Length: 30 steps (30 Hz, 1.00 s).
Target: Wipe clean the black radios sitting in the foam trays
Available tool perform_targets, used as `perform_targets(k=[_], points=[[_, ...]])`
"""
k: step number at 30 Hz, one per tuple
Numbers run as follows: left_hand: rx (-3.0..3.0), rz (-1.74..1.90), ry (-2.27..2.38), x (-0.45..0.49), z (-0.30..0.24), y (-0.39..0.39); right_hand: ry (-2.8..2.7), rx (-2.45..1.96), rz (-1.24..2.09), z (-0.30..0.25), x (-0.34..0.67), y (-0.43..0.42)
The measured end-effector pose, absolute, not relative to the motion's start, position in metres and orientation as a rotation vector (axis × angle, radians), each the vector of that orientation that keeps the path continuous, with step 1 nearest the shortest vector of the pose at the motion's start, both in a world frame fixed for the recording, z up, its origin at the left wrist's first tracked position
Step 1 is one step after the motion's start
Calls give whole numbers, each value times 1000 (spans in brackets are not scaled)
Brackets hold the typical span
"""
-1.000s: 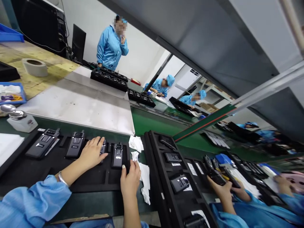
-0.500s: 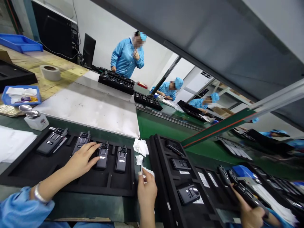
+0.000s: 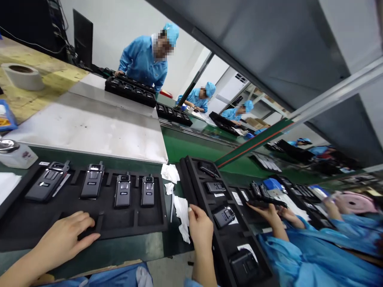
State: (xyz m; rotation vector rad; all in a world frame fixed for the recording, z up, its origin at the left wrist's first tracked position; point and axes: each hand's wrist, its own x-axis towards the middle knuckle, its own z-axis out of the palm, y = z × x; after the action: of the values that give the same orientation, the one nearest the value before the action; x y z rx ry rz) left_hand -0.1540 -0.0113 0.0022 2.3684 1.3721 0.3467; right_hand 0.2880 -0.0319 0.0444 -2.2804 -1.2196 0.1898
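Below me a black foam tray [image 3: 107, 225] holds several black handheld radios with short antennas, among them a radio [image 3: 122, 193] marked "Riton". My left hand [image 3: 70, 233] rests over the tray's front edge, its fingers loosely bent and thumb apart, holding nothing. To the right of the tray, my right hand [image 3: 201, 227] is closed with thumb and forefinger together. Its fingertips are beside a crumpled white tissue [image 3: 181, 215] and the edge of a second black tray [image 3: 191, 175]; what they pinch, if anything, I cannot make out. A thin white stick [image 3: 171, 207] lies left of the tissue.
A white bottle with a metal lid [image 3: 18, 153] stands at the left, below a roll of tape [image 3: 22, 75]. A co-worker [image 3: 146, 59] in blue stands across the bench. At the right, another person's hands [image 3: 271, 215] handle a black device. A slanted green post [image 3: 254, 141] crosses the view.
My left hand has drawn back from the radios to the tray's front edge. My right hand has shifted right, away from the white stick. The view has turned to the right.
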Motion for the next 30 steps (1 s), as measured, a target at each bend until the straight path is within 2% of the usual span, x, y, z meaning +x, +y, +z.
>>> perform_targets(k=[6, 14, 18, 24, 26, 30], points=[[2402, 360, 1291, -155, 2, -6, -1193, -2383, 259, 11, 270, -109], [2335, 465, 1256, -159, -1, -3, -725, -1919, 465, 0, 264, -97], [2125, 716, 1280, -147, 13, -9, -676, -1685, 745, 14, 243, -81], [1600, 851, 1053, -88, 63, -19, -435, -908, 1641, 37, 144, -54], [1322, 875, 944, -74, 70, -19, -450, -868, 1721, 42, 114, -48], [1022, 940, 855, -72, 70, -18, -611, -1007, 1670, 41, 82, -45]])
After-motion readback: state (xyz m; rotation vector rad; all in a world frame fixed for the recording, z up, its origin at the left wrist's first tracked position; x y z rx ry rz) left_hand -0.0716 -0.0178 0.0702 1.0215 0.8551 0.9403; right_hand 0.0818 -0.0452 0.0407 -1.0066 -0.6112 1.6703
